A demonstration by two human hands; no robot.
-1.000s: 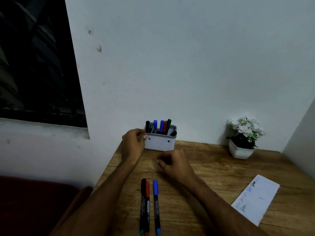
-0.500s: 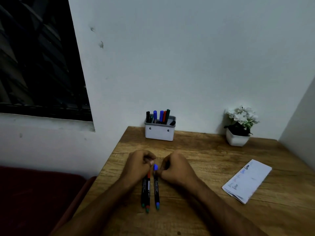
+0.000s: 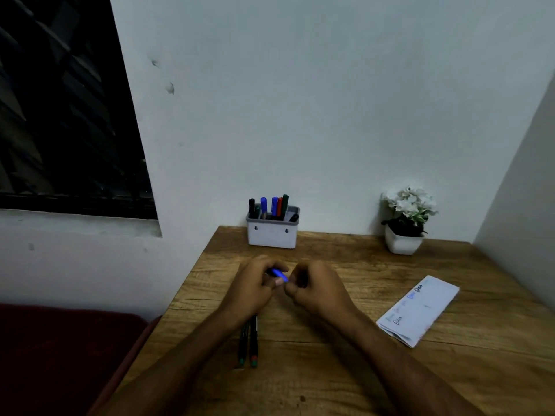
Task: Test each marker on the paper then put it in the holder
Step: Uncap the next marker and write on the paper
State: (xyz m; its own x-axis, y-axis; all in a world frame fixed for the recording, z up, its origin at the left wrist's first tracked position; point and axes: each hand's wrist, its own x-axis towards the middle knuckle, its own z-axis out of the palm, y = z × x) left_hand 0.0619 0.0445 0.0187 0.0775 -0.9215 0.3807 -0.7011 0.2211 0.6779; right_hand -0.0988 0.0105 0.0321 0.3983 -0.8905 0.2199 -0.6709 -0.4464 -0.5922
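Blue marker point(image 3: 279, 274) sits above the desk point(image 3: 345, 370) between both hands, only its bright cap end showing. Left hand point(image 3: 255, 288) curls its fingers round it; right hand point(image 3: 315, 289) is curled at the cap tip, though whether it pinches the marker I cannot tell. Two dark markers point(image 3: 248, 343) lie half hidden under the left wrist. Well back, the holder point(image 3: 272, 234) keeps several markers upright.

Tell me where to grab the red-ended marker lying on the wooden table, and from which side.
Take the red-ended marker by its bare near barrel, pinching from above. It lies flat, pointing away from the person, close beside a green-ended marker on its left, and the left hand covers its far part. Its right flank is free, so a finger probably fits there.
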